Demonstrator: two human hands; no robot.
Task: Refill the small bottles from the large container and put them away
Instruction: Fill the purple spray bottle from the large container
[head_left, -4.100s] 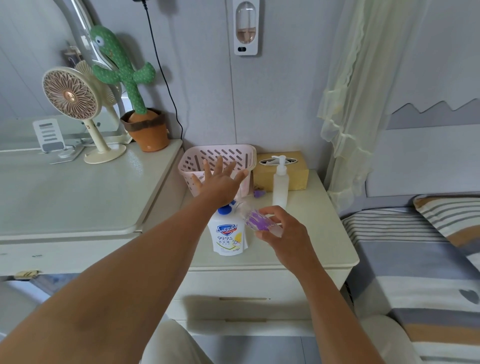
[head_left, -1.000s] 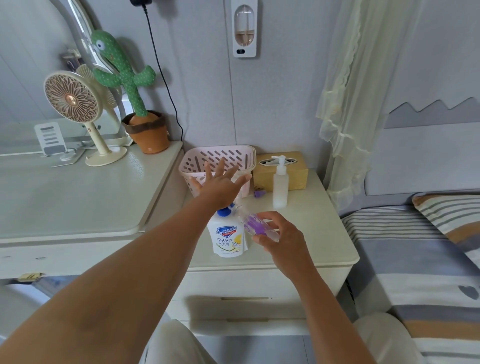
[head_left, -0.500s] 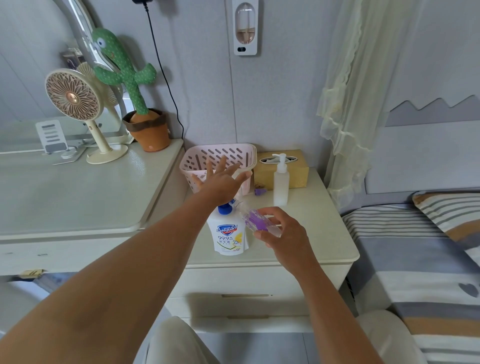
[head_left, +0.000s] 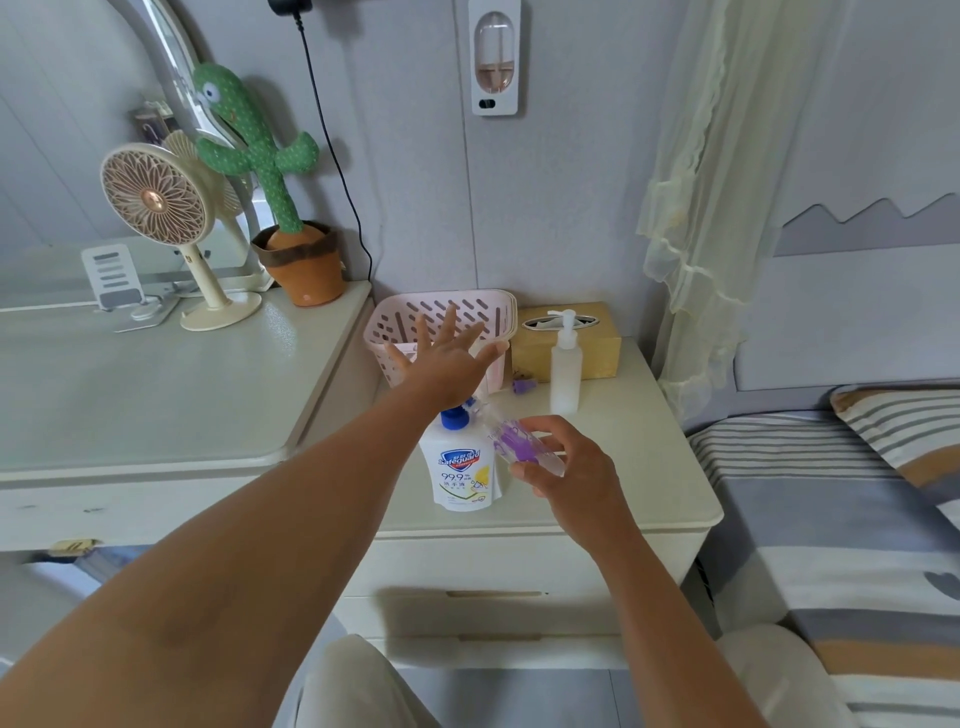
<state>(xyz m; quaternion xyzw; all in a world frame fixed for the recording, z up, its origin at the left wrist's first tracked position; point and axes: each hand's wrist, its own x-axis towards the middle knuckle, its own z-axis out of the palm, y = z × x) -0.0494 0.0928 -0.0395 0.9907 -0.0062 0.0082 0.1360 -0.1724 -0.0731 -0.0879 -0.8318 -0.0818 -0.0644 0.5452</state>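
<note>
A large white soap container (head_left: 462, 470) with a blue pump collar stands on the nightstand (head_left: 639, 467). My left hand (head_left: 447, 358) lies flat on its pump top, fingers spread and straight. My right hand (head_left: 566, 462) holds a small clear bottle (head_left: 517, 441) with purple print, tilted, its mouth at the pump nozzle. A small white pump bottle (head_left: 565, 371) stands upright behind. A small purple cap (head_left: 522, 386) lies beside it.
A pink slotted basket (head_left: 493, 312) sits at the back of the nightstand, next to a tan tissue box (head_left: 597, 348). On the desk to the left are a fan (head_left: 156, 208) and a cactus toy (head_left: 270, 171). A striped bed (head_left: 841, 519) lies right.
Almost nothing differs. My left hand stays on the pump and my right hand keeps the small bottle at the nozzle; the view shifts slightly.
</note>
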